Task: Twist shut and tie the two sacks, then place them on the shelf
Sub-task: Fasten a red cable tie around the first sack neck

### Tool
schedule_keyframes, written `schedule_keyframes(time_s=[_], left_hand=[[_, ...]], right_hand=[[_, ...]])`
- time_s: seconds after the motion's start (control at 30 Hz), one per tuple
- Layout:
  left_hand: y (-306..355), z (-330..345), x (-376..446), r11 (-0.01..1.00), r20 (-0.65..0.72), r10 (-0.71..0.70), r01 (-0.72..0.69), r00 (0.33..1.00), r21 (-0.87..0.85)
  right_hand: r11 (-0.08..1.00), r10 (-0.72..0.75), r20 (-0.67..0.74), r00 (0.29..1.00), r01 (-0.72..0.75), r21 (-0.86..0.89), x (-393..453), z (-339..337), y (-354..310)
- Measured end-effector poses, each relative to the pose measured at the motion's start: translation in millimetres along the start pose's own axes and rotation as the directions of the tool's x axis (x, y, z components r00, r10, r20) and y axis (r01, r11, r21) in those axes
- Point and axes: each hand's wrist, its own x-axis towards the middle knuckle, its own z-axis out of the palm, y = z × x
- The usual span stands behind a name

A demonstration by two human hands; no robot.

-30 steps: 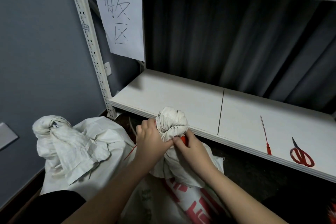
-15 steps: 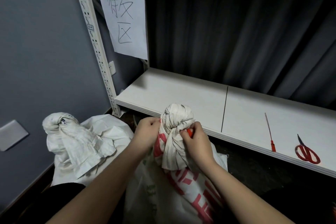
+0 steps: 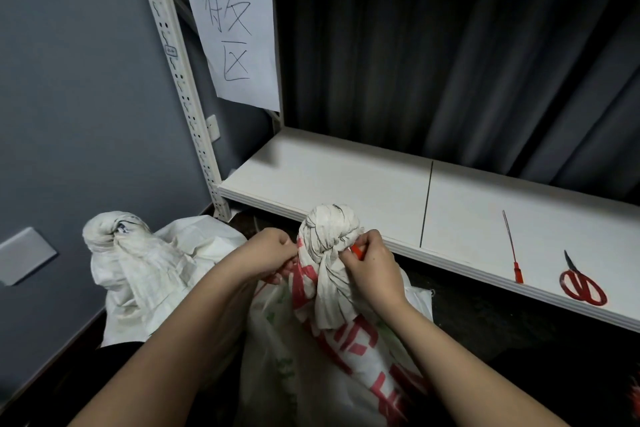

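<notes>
While the red-printed sack (image 3: pixel 332 350) stands twisted, left hand (image 3: pixel 268 255) and right hand (image 3: pixel 372 265) pinch a red tie (image 3: pixel 358 251) just under its knot, fingers curled

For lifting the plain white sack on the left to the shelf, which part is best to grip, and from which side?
Probably the narrow twisted neck, just under the knotted top of the white sack. Come from above: the knot bulges wider than the neck, so a closed hand should not slip off upward. The shelf is close behind.

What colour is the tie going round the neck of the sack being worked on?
Red-orange; the tie shows beside the right hand in the head view.
</notes>
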Motion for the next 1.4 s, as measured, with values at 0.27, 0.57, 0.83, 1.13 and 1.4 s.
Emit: schedule_keyframes(time_s=[0.27,0.57,0.83,1.13,1.4], left_hand=[[5.8,13.8,-14.2,0.865,0.227,-0.075,0.176,0.971,-0.470],[7.6,41.8,-35.2,0.480,0.153,-0.030,0.148,0.988,-0.865],[15.7,63.9,-33.0,0.263,-0.218,-0.081,-0.190,0.973,-0.946],[3.5,60.6,-25.0,0.403,-0.156,-0.082,-0.111,0.984,-0.909],[6.4,64.9,-34.3,0.615,-0.244,-0.005,-0.190,0.970,-0.765]], right_hand=[[0.995,-0.055,0.001,0.998,0.055,-0.086,2.4,-5.8,-1.6],[0.961,-0.129,-0.077,0.989,0.106,-0.255,-2.3,-0.1,-11.1],[0.917,-0.385,-0.084,0.919,0.371,-0.147,-25.7,7.8,-16.9],[0.862,-0.045,0.041,0.998,0.018,0.506,-2.9,-8.1,-1.9],[0.876,-0.176,0.029,0.984,0.143,0.461,-10.7,-8.7,-0.4]])
